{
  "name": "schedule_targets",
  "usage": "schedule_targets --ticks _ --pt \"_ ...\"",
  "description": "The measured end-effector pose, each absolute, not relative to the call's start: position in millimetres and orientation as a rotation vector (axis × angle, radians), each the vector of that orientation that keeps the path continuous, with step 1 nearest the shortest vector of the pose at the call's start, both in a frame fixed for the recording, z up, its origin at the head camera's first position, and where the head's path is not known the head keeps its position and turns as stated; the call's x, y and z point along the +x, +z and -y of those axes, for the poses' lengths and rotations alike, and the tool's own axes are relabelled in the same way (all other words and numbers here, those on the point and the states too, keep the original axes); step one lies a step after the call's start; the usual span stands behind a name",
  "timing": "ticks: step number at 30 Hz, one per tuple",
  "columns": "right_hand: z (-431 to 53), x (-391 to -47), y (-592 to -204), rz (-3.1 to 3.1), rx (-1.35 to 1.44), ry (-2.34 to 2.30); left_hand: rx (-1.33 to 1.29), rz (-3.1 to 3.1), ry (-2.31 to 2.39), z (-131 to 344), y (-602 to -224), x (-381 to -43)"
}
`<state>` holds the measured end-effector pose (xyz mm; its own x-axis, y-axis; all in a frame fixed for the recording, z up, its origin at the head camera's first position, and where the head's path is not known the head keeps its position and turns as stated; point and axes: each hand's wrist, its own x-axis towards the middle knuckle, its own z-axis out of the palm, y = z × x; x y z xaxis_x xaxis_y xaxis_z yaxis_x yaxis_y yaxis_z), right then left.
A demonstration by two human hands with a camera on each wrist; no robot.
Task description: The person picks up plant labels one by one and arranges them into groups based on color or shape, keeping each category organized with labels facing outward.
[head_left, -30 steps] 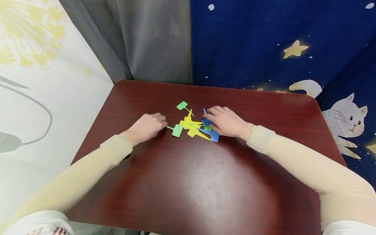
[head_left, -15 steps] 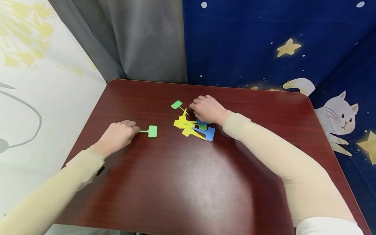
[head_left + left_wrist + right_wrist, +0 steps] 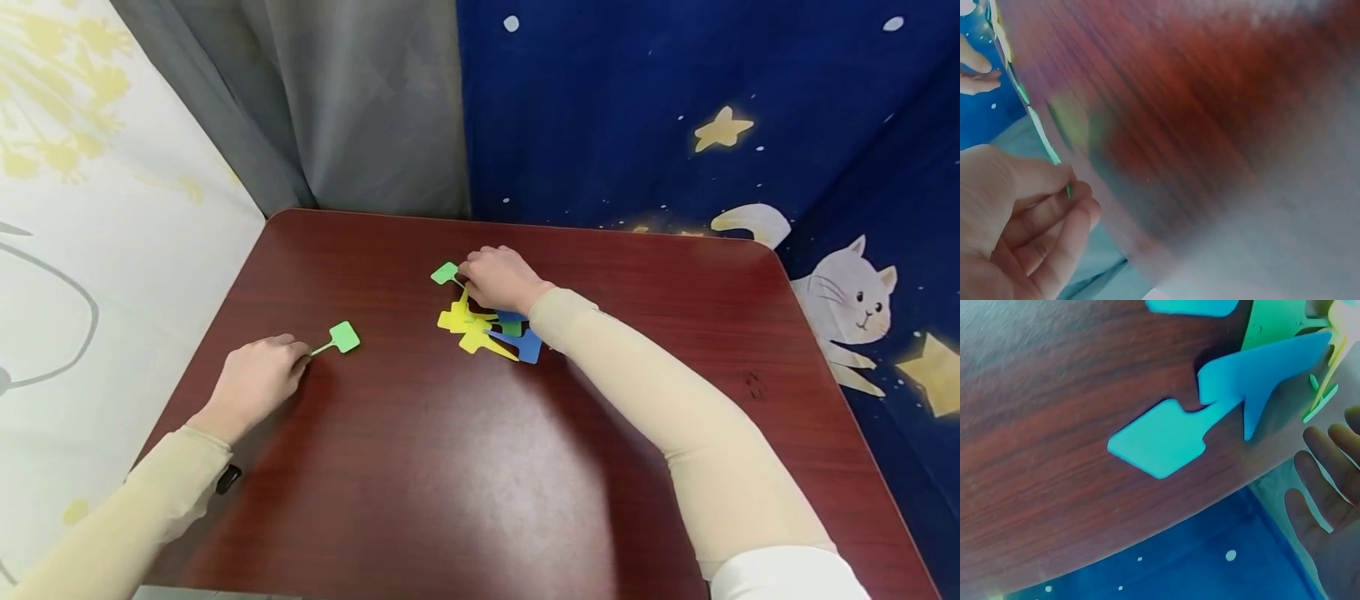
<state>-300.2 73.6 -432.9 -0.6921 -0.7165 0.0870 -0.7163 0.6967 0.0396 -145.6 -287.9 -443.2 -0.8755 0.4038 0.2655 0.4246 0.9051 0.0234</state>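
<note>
At the left of the table, my left hand (image 3: 258,379) pinches the thin stem of a green T-shaped plant label (image 3: 344,337). Its flat head points away from the fingers; the left wrist view shows the label (image 3: 1044,134) edge-on between thumb and fingertips. My right hand (image 3: 501,279) hovers over the back of a small pile, its fingertips close to another green plant label (image 3: 446,272). In the right wrist view its fingers are loosely extended, with nothing between them. Yellow labels (image 3: 455,317) and a blue label (image 3: 529,346) overlap in the pile.
The dark red wooden table (image 3: 420,467) carries the pile near its middle. A grey curtain (image 3: 375,108) and a blue patterned curtain (image 3: 600,108) hang behind the far edge. A white patterned wall (image 3: 172,250) is on the left.
My left hand has drawn its green label leftward, away from the pile. My right hand has moved from the pile's right side to its back, near the other green label.
</note>
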Motion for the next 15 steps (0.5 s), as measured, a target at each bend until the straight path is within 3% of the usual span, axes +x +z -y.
schedule_targets --ticks 15 --pt "-63.4 -301.2 -449.5 2.828 1.077 0.005 -0.344 2.908 -0.303 286.0 -445.3 -130.4"
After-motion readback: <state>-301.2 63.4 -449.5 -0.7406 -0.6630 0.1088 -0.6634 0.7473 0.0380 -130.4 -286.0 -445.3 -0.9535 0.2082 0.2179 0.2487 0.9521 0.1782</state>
